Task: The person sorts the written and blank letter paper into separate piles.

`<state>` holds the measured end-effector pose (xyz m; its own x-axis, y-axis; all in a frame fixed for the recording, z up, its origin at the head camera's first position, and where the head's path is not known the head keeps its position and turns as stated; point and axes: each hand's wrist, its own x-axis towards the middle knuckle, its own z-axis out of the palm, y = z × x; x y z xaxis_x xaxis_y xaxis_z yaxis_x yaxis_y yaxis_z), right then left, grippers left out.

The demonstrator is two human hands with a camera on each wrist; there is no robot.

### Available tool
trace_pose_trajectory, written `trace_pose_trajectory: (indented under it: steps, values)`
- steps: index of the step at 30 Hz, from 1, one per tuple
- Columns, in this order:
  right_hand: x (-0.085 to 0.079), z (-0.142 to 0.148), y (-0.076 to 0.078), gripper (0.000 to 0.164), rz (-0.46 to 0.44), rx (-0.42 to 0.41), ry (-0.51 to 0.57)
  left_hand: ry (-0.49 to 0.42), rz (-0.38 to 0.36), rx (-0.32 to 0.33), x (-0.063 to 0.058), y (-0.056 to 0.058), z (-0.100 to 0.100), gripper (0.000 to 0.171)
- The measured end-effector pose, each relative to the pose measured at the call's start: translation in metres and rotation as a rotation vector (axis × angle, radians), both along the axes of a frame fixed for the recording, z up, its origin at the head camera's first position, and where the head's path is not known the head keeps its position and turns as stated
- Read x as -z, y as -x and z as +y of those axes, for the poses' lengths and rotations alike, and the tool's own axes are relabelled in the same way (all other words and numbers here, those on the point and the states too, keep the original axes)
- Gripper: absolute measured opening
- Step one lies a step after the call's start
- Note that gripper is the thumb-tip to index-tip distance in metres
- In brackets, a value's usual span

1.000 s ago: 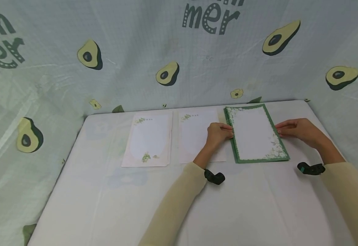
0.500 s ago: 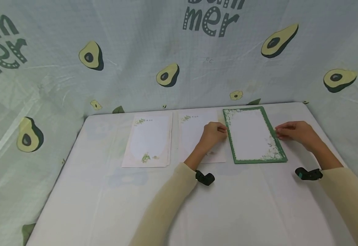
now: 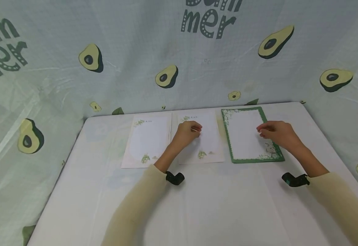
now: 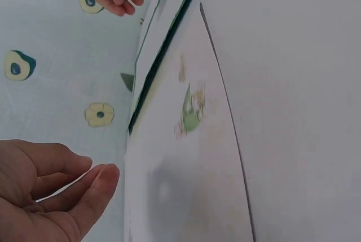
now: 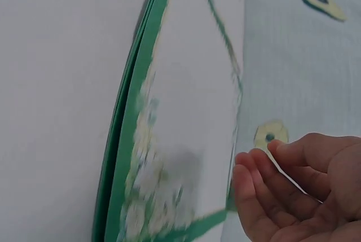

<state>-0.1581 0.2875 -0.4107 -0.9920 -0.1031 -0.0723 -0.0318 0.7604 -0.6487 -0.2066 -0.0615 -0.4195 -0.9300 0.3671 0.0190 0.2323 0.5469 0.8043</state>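
A stack of green-bordered paper (image 3: 243,140) with white flower corners lies at the right of the table's far side. Over its right edge hovers my right hand (image 3: 276,132), fingers loosely bent and nothing between them; the right wrist view shows the sheets' green edges slightly fanned. My left hand (image 3: 186,132) floats above the pale pink sheet (image 3: 209,143) with small leaf prints, to the left of the green stack. Its thumb and fingertips (image 4: 108,177) come close together and hold nothing. Further left lies a second pale pink stack (image 3: 149,143), its sheets slightly offset.
The white-covered table (image 3: 222,201) reaches back to a hanging cloth (image 3: 129,82) printed with avocados and lettering. Each wrist wears a black camera, one at the left cuff (image 3: 175,178) and one at the right cuff (image 3: 295,179).
Both hands have let go of the green-bordered stack and moved left, the left hand to above the middle sheet. The stack's edges now look more even than a second ago.
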Motion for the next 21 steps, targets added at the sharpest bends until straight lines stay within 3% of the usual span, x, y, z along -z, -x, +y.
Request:
trace_pose_trajectory:
  steps: [9,17,21]
  values:
    - [-0.002,-0.052,0.012,0.027,-0.053,-0.085,0.108,0.084,0.033,-0.066,-0.002,0.002,-0.057,0.027]
    - [0.01,-0.083,0.025,0.029,-0.146,-0.124,0.224,0.105,0.04,-0.091,0.001,0.008,-0.081,0.029]
    - [0.015,-0.093,0.028,0.031,-0.177,-0.122,0.258,0.092,0.003,-0.106,0.003,0.009,-0.087,0.031]
